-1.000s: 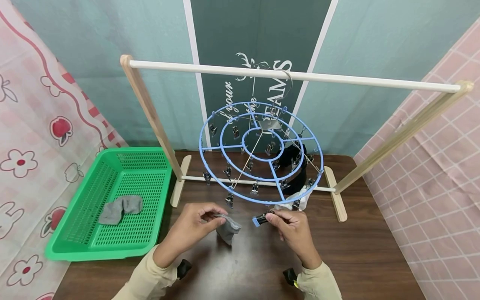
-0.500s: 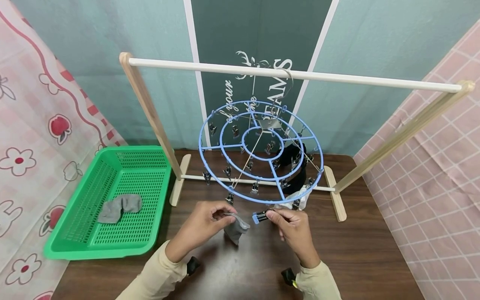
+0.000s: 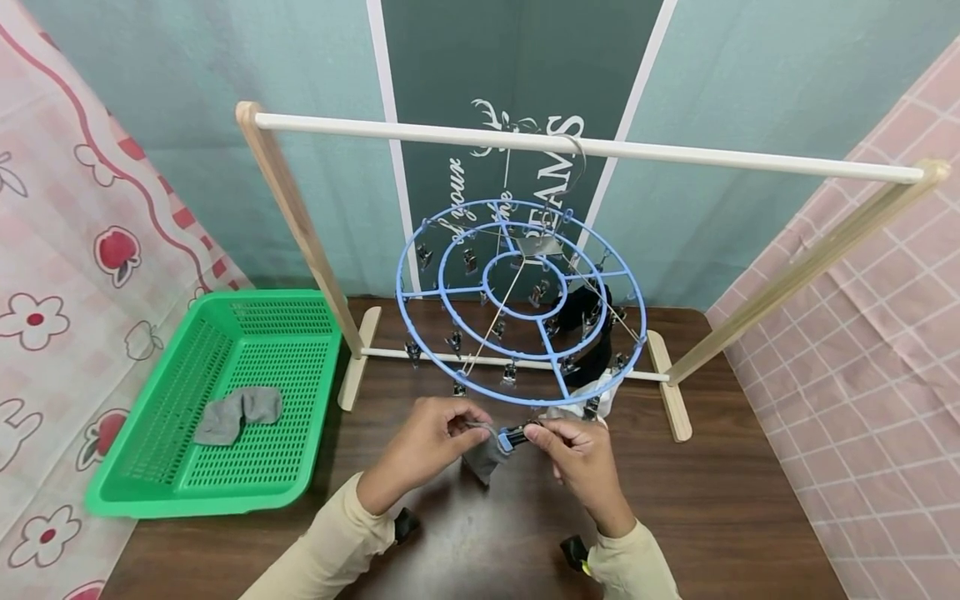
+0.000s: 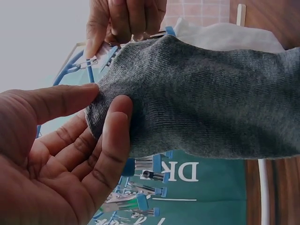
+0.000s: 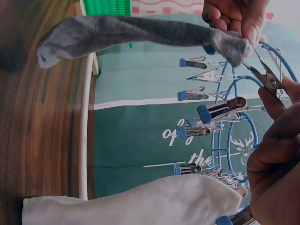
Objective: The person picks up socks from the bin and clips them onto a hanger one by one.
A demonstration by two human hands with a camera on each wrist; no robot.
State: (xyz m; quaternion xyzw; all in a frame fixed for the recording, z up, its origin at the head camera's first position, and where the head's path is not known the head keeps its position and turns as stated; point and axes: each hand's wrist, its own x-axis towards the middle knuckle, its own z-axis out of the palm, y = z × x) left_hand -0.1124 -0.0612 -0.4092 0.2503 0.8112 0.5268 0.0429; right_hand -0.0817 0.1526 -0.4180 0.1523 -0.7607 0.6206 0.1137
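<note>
While the grey sock (image 3: 482, 454) hangs above the dark wood table (image 3: 750, 517), its top edge is pinched by the left hand (image 3: 423, 442) between thumb and forefinger, other fingers loosely curled. In the left wrist view the sock (image 4: 206, 98) fills most of the frame, w/ thumb and finger closed on its hem. Right hand (image 3: 577, 454) pinches a metal clip w/ blue tips (image 3: 513, 437), which touches the sock's top edge; whether it bites the cloth already, cannot tell. Both hands are close together, just near of the round blue clip hanger (image 3: 517, 296), under its near rim. A white sock (image 3: 592, 406) and a black sock (image 3: 581, 329) hang from the hanger's right side. Hanger is hooked on the white rail of a wooden rack (image 3: 300, 217), which stands on the far part of the table. Far left, a green basket (image 3: 187, 492) w/ another grey sock (image 3: 236, 414) inside. Behind: teal backdrop; left and right, pink patterned cloths.
</note>
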